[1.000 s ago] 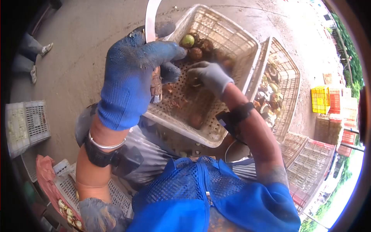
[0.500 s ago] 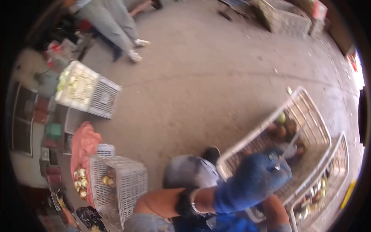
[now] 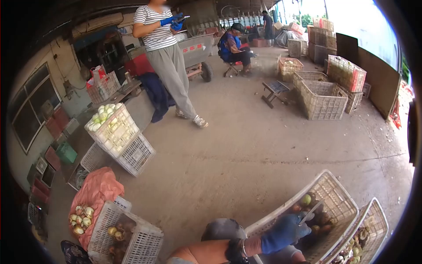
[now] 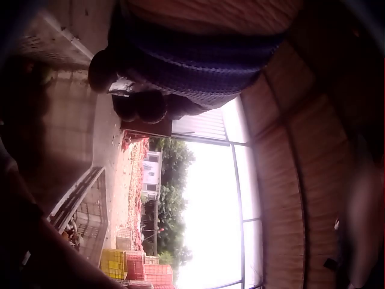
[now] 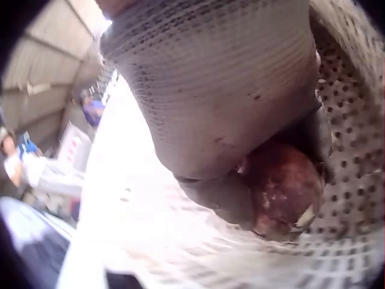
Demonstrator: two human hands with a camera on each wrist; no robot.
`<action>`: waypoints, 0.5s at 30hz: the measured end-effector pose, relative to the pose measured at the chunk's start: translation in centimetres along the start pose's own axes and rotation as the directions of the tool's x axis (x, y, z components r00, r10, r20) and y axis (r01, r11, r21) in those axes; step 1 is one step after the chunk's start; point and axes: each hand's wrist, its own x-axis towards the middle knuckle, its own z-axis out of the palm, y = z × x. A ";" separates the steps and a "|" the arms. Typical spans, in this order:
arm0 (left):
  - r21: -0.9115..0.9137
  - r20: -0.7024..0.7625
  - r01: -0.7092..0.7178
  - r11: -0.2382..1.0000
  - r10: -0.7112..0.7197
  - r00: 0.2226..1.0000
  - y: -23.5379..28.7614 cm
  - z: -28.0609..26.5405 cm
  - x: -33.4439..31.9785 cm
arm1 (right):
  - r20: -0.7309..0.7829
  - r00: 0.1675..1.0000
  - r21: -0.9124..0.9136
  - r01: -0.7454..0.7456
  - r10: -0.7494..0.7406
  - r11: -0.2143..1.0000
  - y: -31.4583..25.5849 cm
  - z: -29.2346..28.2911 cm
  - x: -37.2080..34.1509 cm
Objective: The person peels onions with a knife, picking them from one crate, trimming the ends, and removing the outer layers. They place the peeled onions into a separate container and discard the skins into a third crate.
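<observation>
My left hand, in a blue glove (image 3: 285, 231), is curled around a knife whose narrow blade (image 3: 314, 212) points up over the near crate (image 3: 325, 176). In the left wrist view the gloved hand (image 4: 192, 66) is dark, with its fingers bent. My right hand, in a grey glove (image 5: 222, 90), grips a round reddish-brown bulb (image 5: 287, 189) above the crate's perforated floor (image 5: 349, 180). In the head view the left hand largely hides it. Green and brown bulbs (image 3: 306, 200) lie inside the crate.
A second crate (image 3: 379, 220) with peelings stands close on the right. To the left are a crate (image 3: 147, 237) with a few bulbs, a pink cloth (image 3: 99, 187) and a stacked crate of pale bulbs (image 3: 116, 127). A person (image 3: 169, 57) stands beyond; another sits farther back.
The head view has swung up and left, showing more floor, crates and people. The crates now appear lower right. The left hand still holds the knife, its blade over the crate.
</observation>
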 end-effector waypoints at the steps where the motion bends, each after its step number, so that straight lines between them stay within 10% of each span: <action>1: 0.004 0.014 -0.016 1.000 0.016 1.000 -0.3 0.1 0.3 | -0.068 0.997 0.170 0.044 -0.032 0.984 -0.5 -1.5 -1.5; 6: 0.017 0.150 0.041 0.999 -0.043 0.988 0.9 1.2 -0.3 | -0.480 0.874 0.835 0.483 -0.080 0.265 -8.9 -8.0 -15.9; 10: 0.005 0.263 0.070 0.998 -0.069 0.962 2.5 3.9 -2.2 | -0.827 0.553 0.540 0.832 -0.104 0.129 -10.9 -7.5 -19.9; 12: -0.003 0.305 0.008 1.000 -0.006 0.952 2.7 6.0 -3.2 | -0.808 0.569 0.583 0.738 -0.152 -0.340 -10.0 -6.6 -22.0; 13: 0.015 0.304 -0.052 0.999 0.045 0.952 1.9 7.7 -3.2 | -0.776 0.613 0.622 0.783 -0.146 -0.018 -9.4 -6.4 -22.8; 14: -0.021 0.290 -0.158 0.987 0.158 0.944 -1.2 8.5 -2.1 | -0.748 0.655 0.596 0.735 0.109 -0.322 -10.3 -5.1 -24.5; 15: -0.072 0.279 -0.250 0.966 0.260 0.924 -3.9 9.5 -1.8 | -0.904 0.428 0.364 0.786 -0.015 0.500 -10.1 -4.6 -26.0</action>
